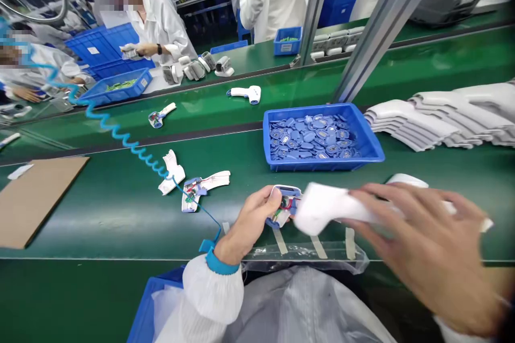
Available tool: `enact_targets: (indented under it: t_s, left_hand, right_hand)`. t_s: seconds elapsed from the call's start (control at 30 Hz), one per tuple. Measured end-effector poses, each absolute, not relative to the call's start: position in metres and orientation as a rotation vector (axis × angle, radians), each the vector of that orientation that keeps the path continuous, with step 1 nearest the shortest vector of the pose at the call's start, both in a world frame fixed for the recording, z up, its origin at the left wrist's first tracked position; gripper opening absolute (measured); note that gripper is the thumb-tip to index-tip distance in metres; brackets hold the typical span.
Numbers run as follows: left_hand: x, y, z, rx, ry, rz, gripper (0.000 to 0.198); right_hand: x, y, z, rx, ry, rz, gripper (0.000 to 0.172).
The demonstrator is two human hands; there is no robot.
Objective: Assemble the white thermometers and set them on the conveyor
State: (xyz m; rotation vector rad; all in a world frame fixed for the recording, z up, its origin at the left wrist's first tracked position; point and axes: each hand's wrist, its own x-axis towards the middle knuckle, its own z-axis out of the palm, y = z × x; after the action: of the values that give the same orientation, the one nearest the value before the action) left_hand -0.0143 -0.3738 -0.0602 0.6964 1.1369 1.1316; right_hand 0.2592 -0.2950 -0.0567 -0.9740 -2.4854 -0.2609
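One head-worn camera looks forward and down, close over the left hand point(247, 227) and right hand point(430, 257), across a green belt point(120, 214).

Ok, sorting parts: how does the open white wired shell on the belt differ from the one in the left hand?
The belt shell lies flat, untouched, in plain view. The held shell is pinched in the left hand, half hidden by the white plastic cover in the right hand. Both show coloured wiring.

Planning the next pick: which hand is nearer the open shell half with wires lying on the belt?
Left. The left hand, holding a wired unit, is just right of the open shell half; the right hand, gripping a white shell, is farther right.
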Motion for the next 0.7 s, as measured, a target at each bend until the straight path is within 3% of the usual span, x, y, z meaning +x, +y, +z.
enact_targets:
  t_s: [0.2, 0.3, 0.4, 0.47, 0.57, 0.7]
  left_hand:
    - [-0.018, -0.377, -0.064, 0.816, 1.141, 1.167, 0.050]
    - [-0.020, -0.381, -0.069, 0.898, 1.216, 1.163, 0.045]
    - [-0.021, -0.384, -0.071, 1.023, 1.279, 1.109, 0.054]
    - [-0.021, -0.386, -0.069, 1.096, 1.338, 1.058, 0.053]
    - [-0.018, -0.386, -0.067, 1.261, 1.391, 1.071, 0.043]
    - [-0.009, -0.390, -0.072, 1.593, 1.591, 1.174, 0.055]
  right_hand:
    - [0.180, -0.318, -0.042, -0.851, -2.493, -0.350, 0.019]
    - [0.173, -0.314, -0.050, -0.763, -2.547, -0.283, 0.029]
    - [0.170, -0.314, -0.055, -0.788, -2.563, -0.171, 0.036]
    - [0.168, -0.315, -0.055, -0.955, -2.614, 0.013, 0.039]
    - [0.166, -0.312, -0.051, -1.246, -2.788, 0.561, 0.039]
    - [0.167, -0.304, -0.042, -1.439, -2.597, 1.271, 0.031]
